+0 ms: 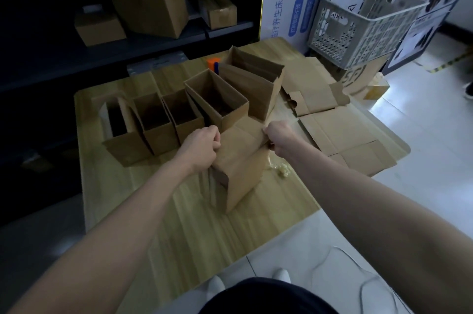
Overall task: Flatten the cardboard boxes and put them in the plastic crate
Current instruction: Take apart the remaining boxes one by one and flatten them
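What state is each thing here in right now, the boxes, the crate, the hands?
Brown cardboard box at front: standing, not yet flat.
Left hand: grips its top edge.
Right hand: grips its top edge.
Row of brown boxes behind: upright, tops open.
Cardboard sheets at right: flattened.
Grey plastic lattice crate: upright.

A wooden table (pixel 158 211) bears upright open cardboard boxes (pixel 158 129), flattened cardboard sheets (pixel 340 129) to the right and a crumpled wad (pixel 282 171).

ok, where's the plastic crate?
Head view, upper right: the grey perforated plastic crate sits on a brown cardboard box off the far right corner of the wooden table.
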A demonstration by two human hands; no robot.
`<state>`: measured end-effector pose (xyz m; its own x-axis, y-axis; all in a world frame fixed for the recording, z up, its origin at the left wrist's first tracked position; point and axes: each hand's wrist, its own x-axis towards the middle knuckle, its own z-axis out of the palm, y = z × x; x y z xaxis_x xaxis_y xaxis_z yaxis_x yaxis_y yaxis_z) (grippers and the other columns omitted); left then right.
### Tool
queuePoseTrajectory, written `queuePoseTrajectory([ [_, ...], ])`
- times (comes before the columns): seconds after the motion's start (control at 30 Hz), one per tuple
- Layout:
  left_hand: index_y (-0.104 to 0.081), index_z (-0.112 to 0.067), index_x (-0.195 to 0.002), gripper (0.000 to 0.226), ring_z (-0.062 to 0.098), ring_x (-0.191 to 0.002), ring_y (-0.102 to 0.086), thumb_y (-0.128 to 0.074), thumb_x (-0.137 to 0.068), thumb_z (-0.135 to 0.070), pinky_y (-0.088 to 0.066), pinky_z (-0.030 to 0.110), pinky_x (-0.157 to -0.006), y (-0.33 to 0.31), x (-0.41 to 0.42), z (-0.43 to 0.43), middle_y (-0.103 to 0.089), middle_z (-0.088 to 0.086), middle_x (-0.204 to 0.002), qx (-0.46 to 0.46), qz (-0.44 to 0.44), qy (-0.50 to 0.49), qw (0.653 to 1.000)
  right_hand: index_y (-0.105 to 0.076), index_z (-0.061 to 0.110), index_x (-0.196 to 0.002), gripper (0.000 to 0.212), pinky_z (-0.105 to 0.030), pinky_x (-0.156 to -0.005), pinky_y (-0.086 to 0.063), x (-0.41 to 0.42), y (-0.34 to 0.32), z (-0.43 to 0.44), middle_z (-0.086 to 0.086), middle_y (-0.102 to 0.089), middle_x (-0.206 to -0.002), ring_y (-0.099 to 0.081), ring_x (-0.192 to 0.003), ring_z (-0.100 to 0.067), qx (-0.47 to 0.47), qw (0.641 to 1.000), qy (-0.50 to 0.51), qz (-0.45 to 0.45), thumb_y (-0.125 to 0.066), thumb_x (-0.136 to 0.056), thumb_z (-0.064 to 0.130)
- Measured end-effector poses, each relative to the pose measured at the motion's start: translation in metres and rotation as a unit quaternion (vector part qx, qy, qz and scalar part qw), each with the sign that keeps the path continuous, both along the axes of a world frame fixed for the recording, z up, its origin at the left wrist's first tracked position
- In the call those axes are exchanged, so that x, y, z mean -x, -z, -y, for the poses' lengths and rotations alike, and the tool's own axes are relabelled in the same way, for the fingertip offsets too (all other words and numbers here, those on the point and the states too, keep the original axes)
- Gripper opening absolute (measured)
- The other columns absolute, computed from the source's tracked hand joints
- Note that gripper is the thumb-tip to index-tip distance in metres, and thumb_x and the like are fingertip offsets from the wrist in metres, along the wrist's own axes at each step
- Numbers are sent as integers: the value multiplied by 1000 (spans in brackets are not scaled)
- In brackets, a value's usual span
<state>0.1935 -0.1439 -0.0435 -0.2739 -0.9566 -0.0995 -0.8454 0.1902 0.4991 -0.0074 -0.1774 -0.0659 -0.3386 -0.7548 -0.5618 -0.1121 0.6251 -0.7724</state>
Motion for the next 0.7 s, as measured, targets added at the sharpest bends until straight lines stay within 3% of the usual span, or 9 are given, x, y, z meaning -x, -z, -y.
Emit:
queuePoseTrajectory([
  [0.07,-45,-22,-74,23,14,-74,-51,-47,-94,-11,-34,22,-56,0,-4,-1,-53,-2,-82,-26,-67,-2,997,-55,13,-83,16,-30,-57,-42,-4,2,1,-5,-52,-85,-50,-76,-19,-2,1000,-2,-5,-43,-94,13],
  [0.2,-51,-17,-78,16,15,-75,-51,-49,-92,-8,-42,26,-62,-6,-5,-2,-54,1,-81,-58,-220,-26,973,-55,14,-88,15,-36,-77,-50,-8,5,4,-4,-55,-91,-54,-83,-19,-13,1000,10,16,-43,-96,15],
  [0.3,-53,-19,-87,10,14,-80,-54,-52,-92,-11,-45,26,-69,-10,-7,-3,-56,1,-85,-71,-277,-38,957,-53,15,-87,15,-36,-74,-48,-11,6,4,-3,-54,-91,-53,-82,-19,-15,1000,3,25,-42,-97,15],
  [0.37,-53,-29,-102,12,9,-86,-58,-56,-92,-23,-44,20,-69,-14,-10,-2,-59,-3,-91,-120,-269,-21,955,-52,16,-87,15,-37,-76,-47,-11,7,5,-3,-54,-91,-52,-81,-18,-17,999,-2,28,-41,-97,14],
  [0.43,-56,-34,-108,23,8,-91,-58,-63,-86,-38,-47,21,-72,-19,-10,2,-58,-6,-98,-140,-178,11,974,-51,15,-89,15,-39,-79,-47,-12,7,6,-3,-53,-92,-52,-82,-19,-21,999,-3,35,-39,-98,13],
  [0.53,-66,-32,-84,2,8,-93,-56,-68,-83,-31,-46,24,-78,-25,-2,2,-59,-9,-95,-91,-83,14,992,-51,15,-88,14,-38,-79,-48,-15,8,6,-4,-53,-92,-53,-83,-20,-20,999,-12,37,-41,-97,13],
  [0.6,-65,-28,-74,14,6,-88,-56,-66,-86,-20,-42,20,-74,-25,-2,-1,-58,-11,-88,-61,-114,7,992,-52,15,-87,14,-39,-81,-50,-16,9,5,-3,-53,-92,-54,-84,-19,-23,999,-14,39,-42,-98,14],
  [0.7,-63,-25,-74,19,7,-88,-54,-60,-90,-15,-41,20,-77,-26,-9,-5,-56,-8,-90,-69,-250,-10,966,-52,12,-91,15,-41,-82,-51,-12,13,5,-4,-52,-93,-55,-96,-25,-30,998,-8,52,-38,-98,13],
])
